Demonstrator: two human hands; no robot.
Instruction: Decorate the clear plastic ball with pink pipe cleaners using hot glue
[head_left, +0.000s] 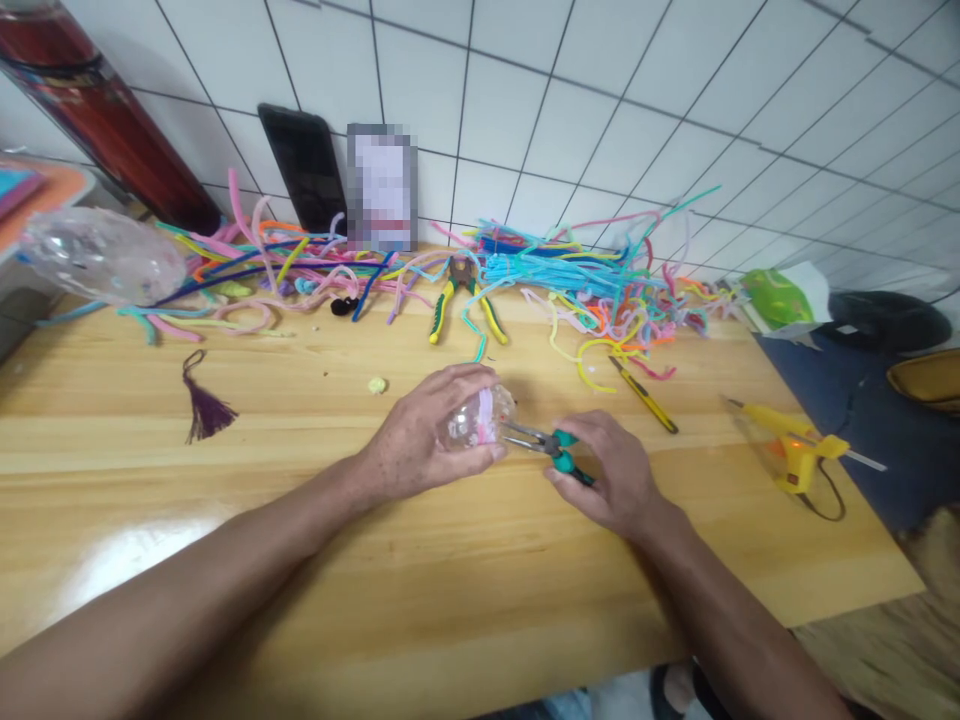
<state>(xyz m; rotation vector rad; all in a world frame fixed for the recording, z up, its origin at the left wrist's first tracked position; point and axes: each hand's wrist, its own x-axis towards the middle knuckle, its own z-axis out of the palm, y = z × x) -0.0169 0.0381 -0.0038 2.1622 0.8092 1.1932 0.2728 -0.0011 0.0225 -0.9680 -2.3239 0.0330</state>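
My left hand [427,435] is wrapped round a clear plastic bottle piece [463,424] that has a pink and lilac band on it. In my right hand [611,475] is a pair of long-nose pliers [559,450] with green handles. Their jaws look slightly parted and point left, with the tips at the right-hand end of the bottle piece. Whether the tips grip anything there is too small to tell. Beyond my left hand, a small pale yellow piece [377,385] lies on the wooden table [450,590].
Pipe cleaners [555,265] are heaped along the tiled wall, near green-and-yellow pliers [459,285]. A yellow cutter knife [645,395] and a glue gun [799,450] lie on the right. Leftward are a purple tassel [206,405], a clear bottle [105,255] and a leaning phone [304,165].
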